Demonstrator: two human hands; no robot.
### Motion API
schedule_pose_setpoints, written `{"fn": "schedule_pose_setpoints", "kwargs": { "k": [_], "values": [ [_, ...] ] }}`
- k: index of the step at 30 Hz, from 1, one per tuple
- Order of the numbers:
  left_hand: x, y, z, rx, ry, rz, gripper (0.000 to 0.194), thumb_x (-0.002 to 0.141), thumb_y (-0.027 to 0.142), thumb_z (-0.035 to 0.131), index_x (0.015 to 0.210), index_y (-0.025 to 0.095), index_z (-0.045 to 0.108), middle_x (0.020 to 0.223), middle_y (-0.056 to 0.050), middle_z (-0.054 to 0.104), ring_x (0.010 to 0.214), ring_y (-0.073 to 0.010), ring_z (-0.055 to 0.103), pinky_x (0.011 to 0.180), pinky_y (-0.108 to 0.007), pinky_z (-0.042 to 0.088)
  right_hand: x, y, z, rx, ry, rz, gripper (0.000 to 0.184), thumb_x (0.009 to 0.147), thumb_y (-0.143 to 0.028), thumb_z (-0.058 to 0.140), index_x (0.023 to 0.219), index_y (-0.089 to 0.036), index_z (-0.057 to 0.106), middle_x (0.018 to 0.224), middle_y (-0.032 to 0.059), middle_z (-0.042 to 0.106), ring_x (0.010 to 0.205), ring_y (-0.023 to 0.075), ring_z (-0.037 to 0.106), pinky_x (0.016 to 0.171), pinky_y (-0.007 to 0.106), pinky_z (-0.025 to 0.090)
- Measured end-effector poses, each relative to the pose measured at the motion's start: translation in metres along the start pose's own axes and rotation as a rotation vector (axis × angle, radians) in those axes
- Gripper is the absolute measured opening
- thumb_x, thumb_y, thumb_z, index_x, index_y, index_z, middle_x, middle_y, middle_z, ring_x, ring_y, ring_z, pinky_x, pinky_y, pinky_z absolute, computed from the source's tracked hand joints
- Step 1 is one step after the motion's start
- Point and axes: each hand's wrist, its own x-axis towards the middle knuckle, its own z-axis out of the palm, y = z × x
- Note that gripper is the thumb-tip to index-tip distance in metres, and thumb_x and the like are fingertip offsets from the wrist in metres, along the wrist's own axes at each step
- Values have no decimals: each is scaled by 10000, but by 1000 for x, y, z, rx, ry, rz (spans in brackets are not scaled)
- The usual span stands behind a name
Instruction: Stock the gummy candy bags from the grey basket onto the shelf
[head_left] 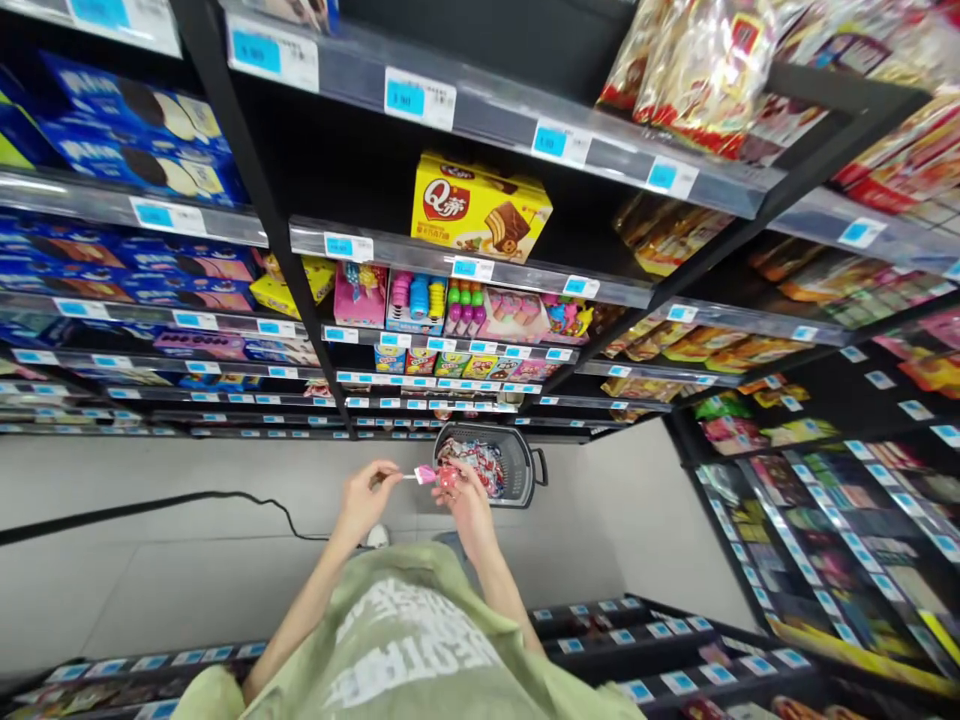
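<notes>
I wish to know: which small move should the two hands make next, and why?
Perhaps the left hand should let go of the lollipop, leaving it to the right hand: the left only pinches its stick, while the right holds the pink head and appears nearer the dark basket of small colourful items.

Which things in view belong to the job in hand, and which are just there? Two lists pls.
In the job:
- lollipop, held between the left hand at its stick and the right hand at its red end
- probably the basket and its wrapped pieces, by the right hand

Just there:
- yellow box, shelved
- blue packs, shelved
- black cable
</notes>
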Motion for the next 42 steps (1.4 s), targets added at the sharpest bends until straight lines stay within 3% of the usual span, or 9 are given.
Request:
{"fn": "schedule_pose_setpoints", "kwargs": {
  "k": [5,9,18,22,24,29,33,37,42],
  "values": [
    [-5,-2,3,-46,33,14,235,743,408,729,757,184,661,758,-39,723,740,-172,700,755,-289,577,1,1,-2,-15,-4,-60,345,688,-171,647,1027,-218,684,1186,65,705,898,194,673,720,284,524],
    [-7,-1,-1,-58,29,22,208,731,371,760,767,188,667,782,-40,740,761,-182,722,771,-297,585,2,4,2,-32,8,-45,356,664,-168,657,1012,-214,716,1234,61,692,1049,246,660,794,318,544],
    [-8,-8,-13,-45,59,24,220,761,383,756,795,187,663,812,-37,726,801,-176,711,800,-290,564,3,7,12,-52,-39,-33,296,691,-192,680,984,-207,721,1240,61,692,1078,261,663,851,351,556],
    [-9,-16,-18,-27,99,15,241,813,420,684,851,184,651,825,-35,688,795,-156,669,781,-272,542,3,11,12,-128,-80,-25,389,730,-263,756,1111,-220,692,1283,86,674,1004,231,676,825,342,565],
    [-9,-18,-20,-7,106,10,245,839,427,651,877,185,652,832,-33,672,799,-151,648,774,-263,524,3,12,12,-180,-68,3,445,738,-345,792,1147,-213,675,1228,97,698,875,210,697,753,329,567],
    [-2,-11,-17,50,71,-7,252,875,435,600,889,190,661,807,-19,645,751,-140,592,713,-245,467,10,5,12,-238,-65,89,403,778,-473,772,1046,-186,677,849,13,714,586,133,644,568,254,495],
    [8,-1,0,66,55,-9,295,877,464,574,907,188,671,740,-1,624,657,-126,538,645,-236,428,29,-11,2,-288,-139,141,430,838,-587,678,927,-167,663,702,7,675,491,115,585,496,233,443],
    [14,12,35,61,105,1,325,879,483,550,885,179,664,692,5,599,619,-125,505,618,-234,406,48,-34,-19,-334,-191,152,527,861,-676,592,918,-155,647,594,-2,622,433,118,547,449,226,404],
    [14,30,88,31,159,-13,325,924,462,500,890,180,658,699,10,594,641,-128,522,629,-230,396,63,-69,-46,-449,-249,28,418,851,-538,697,1059,-177,662,840,34,675,624,127,619,566,234,487]
  ]
}}
